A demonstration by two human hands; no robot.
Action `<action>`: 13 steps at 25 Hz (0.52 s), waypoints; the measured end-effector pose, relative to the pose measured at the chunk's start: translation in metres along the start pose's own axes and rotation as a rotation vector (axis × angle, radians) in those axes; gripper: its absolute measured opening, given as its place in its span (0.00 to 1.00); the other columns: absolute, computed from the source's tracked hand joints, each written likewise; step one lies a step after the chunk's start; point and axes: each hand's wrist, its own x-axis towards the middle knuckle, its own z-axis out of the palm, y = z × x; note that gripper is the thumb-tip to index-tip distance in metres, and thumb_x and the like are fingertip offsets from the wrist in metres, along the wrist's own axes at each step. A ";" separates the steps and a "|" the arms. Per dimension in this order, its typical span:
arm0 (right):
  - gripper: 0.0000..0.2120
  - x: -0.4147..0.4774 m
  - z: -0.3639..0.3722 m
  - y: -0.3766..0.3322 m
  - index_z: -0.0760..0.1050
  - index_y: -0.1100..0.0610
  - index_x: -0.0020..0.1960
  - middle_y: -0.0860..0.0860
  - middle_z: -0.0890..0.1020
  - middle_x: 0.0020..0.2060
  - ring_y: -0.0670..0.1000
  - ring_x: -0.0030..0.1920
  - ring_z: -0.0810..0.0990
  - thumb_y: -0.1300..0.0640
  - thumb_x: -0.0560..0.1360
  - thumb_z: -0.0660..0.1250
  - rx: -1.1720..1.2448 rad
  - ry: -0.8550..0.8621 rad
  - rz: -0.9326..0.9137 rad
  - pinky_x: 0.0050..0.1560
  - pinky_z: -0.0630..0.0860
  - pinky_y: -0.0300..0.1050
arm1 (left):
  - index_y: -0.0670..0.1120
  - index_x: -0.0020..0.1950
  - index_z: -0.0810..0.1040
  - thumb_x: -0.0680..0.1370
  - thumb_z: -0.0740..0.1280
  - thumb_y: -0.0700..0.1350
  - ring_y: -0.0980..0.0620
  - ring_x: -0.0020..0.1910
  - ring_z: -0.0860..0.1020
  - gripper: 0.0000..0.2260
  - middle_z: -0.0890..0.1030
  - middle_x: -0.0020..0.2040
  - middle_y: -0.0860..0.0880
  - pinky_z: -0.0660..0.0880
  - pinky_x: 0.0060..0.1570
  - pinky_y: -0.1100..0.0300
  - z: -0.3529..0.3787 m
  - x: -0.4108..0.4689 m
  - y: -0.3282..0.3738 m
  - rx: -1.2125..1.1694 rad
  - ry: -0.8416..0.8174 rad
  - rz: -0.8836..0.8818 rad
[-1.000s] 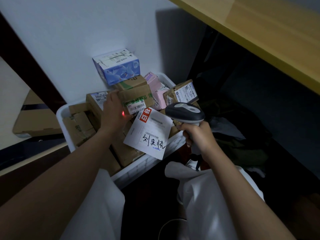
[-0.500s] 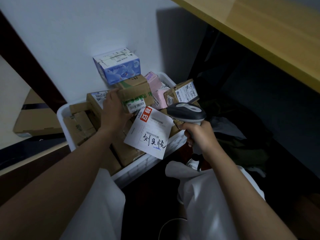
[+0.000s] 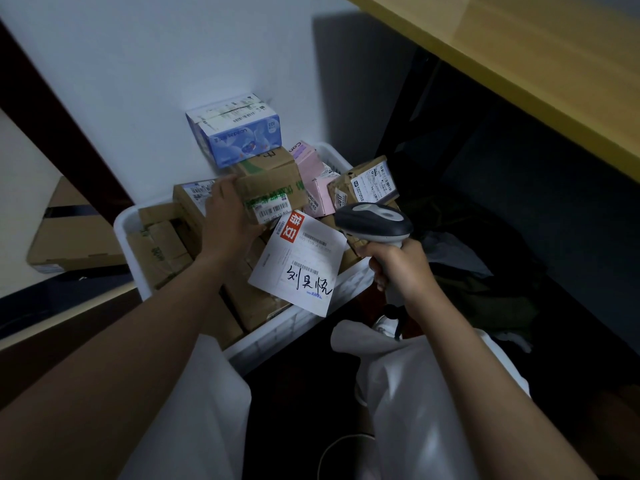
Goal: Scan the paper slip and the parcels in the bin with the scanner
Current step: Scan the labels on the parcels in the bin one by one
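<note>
A white bin against the wall holds several parcels. My left hand grips a brown cardboard parcel with a green stripe and a barcode label, holding it above the pile. A white paper slip with a red tag, barcodes and black handwriting leans over the bin's front rim. My right hand is wrapped around the handle of a dark grey scanner, whose head points left toward the slip and the held parcel. A blue and white box tops the pile; pink boxes lie behind.
A yellow wooden tabletop overhangs at the upper right. Dark clothing is heaped to the right of the bin. White plastic bags sit below my arms. A flat cardboard box lies on the floor at left.
The red scanner dot on my left hand is gone. My left hand has lifted the brown parcel slightly; the scanner has shifted a little to the right.
</note>
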 end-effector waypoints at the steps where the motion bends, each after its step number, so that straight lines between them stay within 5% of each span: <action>1: 0.06 -0.001 -0.001 -0.001 0.76 0.65 0.38 0.50 0.70 0.19 0.49 0.19 0.65 0.64 0.69 0.72 -0.005 -0.006 -0.006 0.27 0.62 0.44 | 0.41 0.73 0.62 0.65 0.80 0.51 0.39 0.67 0.70 0.43 0.68 0.70 0.40 0.71 0.63 0.46 0.000 0.000 0.000 -0.001 -0.001 0.000; 13: 0.09 -0.005 -0.003 -0.005 0.73 0.63 0.34 0.51 0.71 0.21 0.48 0.20 0.67 0.63 0.69 0.71 -0.089 -0.013 -0.054 0.27 0.64 0.44 | 0.40 0.72 0.63 0.64 0.80 0.48 0.38 0.67 0.70 0.42 0.68 0.69 0.39 0.71 0.63 0.45 -0.003 -0.001 0.004 0.005 -0.020 0.020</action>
